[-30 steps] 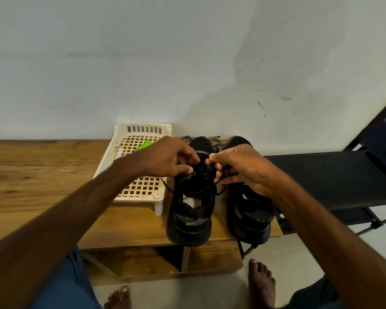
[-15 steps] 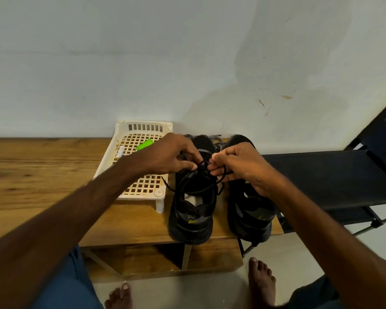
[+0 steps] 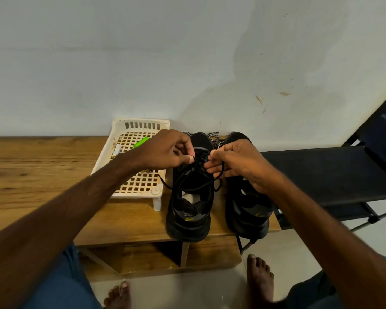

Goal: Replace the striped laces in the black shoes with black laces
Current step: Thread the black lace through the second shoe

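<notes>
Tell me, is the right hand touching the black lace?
Touching. The head view shows the right hand pinching a loop of the black lace, the cord crossing its fingers, above the shoe beside the white basket.

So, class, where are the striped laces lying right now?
In the head view the striped laces lie near the middle, by the wall behind the toes of the left shoe and right shoe, right of the white basket.

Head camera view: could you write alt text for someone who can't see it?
Left hand and right hand pinch a black lace over a black shoe on a wooden table, a second shoe alongside. Striped laces lie behind; a white grid tray stands beside.
</notes>
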`<move>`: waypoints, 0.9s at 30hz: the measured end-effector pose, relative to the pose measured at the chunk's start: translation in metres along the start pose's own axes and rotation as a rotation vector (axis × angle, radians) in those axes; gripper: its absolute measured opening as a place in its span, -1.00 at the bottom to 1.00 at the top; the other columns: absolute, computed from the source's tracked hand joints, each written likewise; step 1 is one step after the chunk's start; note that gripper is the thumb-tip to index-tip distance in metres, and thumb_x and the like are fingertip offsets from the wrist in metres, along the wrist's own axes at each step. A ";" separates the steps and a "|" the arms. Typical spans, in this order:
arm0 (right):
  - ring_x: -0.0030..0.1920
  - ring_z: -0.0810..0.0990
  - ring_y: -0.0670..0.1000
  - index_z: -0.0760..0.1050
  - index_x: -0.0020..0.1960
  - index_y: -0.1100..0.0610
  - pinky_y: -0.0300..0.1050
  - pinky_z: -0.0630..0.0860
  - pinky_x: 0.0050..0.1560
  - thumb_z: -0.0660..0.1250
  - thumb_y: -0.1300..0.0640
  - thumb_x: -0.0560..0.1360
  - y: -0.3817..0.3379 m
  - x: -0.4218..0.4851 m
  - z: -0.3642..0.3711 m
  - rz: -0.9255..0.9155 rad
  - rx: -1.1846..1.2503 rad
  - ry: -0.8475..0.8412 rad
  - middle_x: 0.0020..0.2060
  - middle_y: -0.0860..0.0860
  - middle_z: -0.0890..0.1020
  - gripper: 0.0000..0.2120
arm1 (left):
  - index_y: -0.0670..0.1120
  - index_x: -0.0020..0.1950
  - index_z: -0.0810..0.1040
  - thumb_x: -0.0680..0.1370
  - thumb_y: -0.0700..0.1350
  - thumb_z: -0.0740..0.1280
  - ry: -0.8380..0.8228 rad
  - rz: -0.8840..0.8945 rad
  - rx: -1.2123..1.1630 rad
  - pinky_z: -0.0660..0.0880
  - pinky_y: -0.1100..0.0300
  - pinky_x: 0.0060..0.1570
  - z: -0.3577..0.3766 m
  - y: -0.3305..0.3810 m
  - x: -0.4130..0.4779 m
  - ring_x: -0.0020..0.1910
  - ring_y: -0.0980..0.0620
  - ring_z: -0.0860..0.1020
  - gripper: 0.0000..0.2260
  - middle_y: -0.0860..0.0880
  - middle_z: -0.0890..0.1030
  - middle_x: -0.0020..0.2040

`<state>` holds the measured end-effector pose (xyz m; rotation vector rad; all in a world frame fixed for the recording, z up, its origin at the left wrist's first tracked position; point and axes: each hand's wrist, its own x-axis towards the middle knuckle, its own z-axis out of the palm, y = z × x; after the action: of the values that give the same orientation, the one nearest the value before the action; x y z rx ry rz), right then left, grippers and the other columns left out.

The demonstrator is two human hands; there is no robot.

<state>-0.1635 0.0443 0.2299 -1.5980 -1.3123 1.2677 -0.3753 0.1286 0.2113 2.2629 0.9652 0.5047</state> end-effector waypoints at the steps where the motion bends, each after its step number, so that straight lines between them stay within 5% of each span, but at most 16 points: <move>1: -0.10 0.77 0.07 0.65 0.05 0.30 -0.18 0.69 -0.16 0.33 0.18 0.65 0.000 0.000 0.000 0.002 0.003 0.000 -0.16 0.14 0.76 -0.81 | -0.08 -0.02 0.67 0.52 -0.20 0.51 0.003 -0.011 -0.015 0.64 0.21 0.00 0.000 0.000 0.000 -0.12 0.18 0.70 -0.92 0.04 0.73 -0.12; 16: -0.10 0.77 0.05 0.66 0.05 0.26 -0.14 0.70 -0.13 0.34 0.15 0.65 0.001 0.002 -0.002 -0.004 -0.021 -0.015 -0.16 0.11 0.77 -0.81 | -0.22 0.05 0.56 0.61 -0.26 0.36 -0.041 -0.123 -0.223 0.67 0.02 -0.09 -0.008 0.006 -0.004 -0.11 0.00 0.74 -0.96 -0.03 0.76 -0.14; 21: -0.24 0.73 -0.07 0.70 -0.07 0.11 -0.22 0.65 -0.15 0.44 0.06 0.58 0.001 0.003 -0.006 -0.291 -0.392 0.124 -0.31 -0.01 0.73 -0.87 | -0.11 0.07 0.68 0.63 -0.22 0.36 -0.076 -0.079 -0.021 0.65 0.23 -0.17 -0.014 0.009 -0.006 -0.29 0.08 0.71 -0.89 0.02 0.74 -0.22; 27: -0.35 0.64 0.06 0.69 0.06 0.10 -0.08 0.68 -0.28 0.39 0.07 0.62 -0.009 -0.004 -0.001 -0.371 -0.459 -0.217 -0.39 0.06 0.61 -0.86 | -0.16 -0.12 0.66 0.67 -0.20 0.23 -0.172 -0.389 -0.386 0.29 0.33 -0.52 -0.009 0.014 0.001 -0.52 0.15 0.35 -0.74 0.04 0.46 -0.43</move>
<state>-0.1654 0.0431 0.2395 -1.4347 -2.0434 0.9722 -0.3726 0.1250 0.2274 1.6935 1.0805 0.2879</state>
